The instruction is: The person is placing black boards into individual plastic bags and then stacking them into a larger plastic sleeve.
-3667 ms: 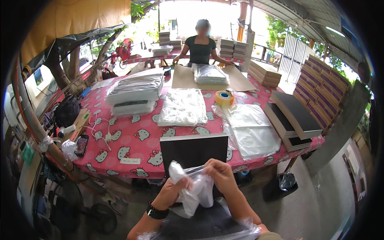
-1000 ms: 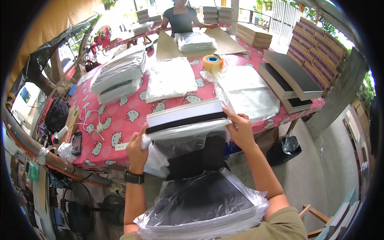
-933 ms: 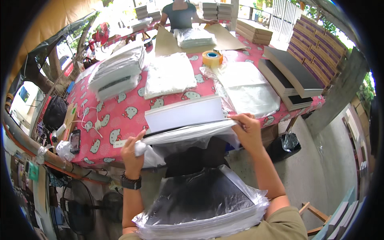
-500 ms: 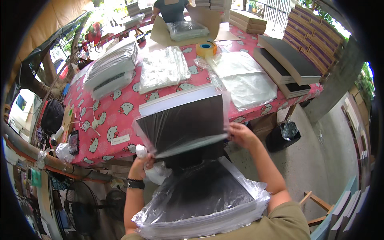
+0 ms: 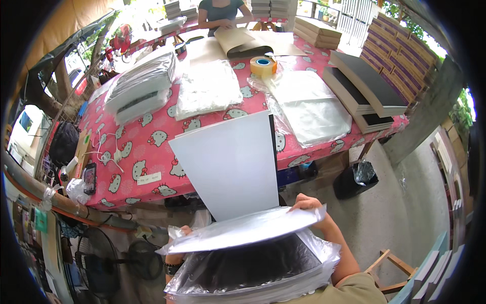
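Between my two hands is a thin, flat plastic-wrapped book (image 5: 243, 230), its pale side showing and tilted low over my lap. My left hand (image 5: 185, 231), partly hidden by plastic, grips its left end. At the right end, my right hand (image 5: 306, 202) has its fingers closed on the edge. Right beneath lies a stack of black-covered books in clear plastic (image 5: 253, 263) on my lap. Just beyond, a white board (image 5: 230, 162) leans up against the near table edge, with a dark strip behind its right side.
The pink patterned table (image 5: 142, 147) bears wrapped stacks (image 5: 142, 78), clear plastic bags (image 5: 314, 111), a tape roll (image 5: 263, 65) and black-covered books (image 5: 369, 83). A person (image 5: 223, 12) stands at the far side by brown paper (image 5: 238, 43). A black bin (image 5: 357, 180) stands right.
The wrapped book has come down toward my lap, its pale side now showing instead of the black one. The white board behind is uncovered. Across the table, brown paper now covers the wrapped bundle.
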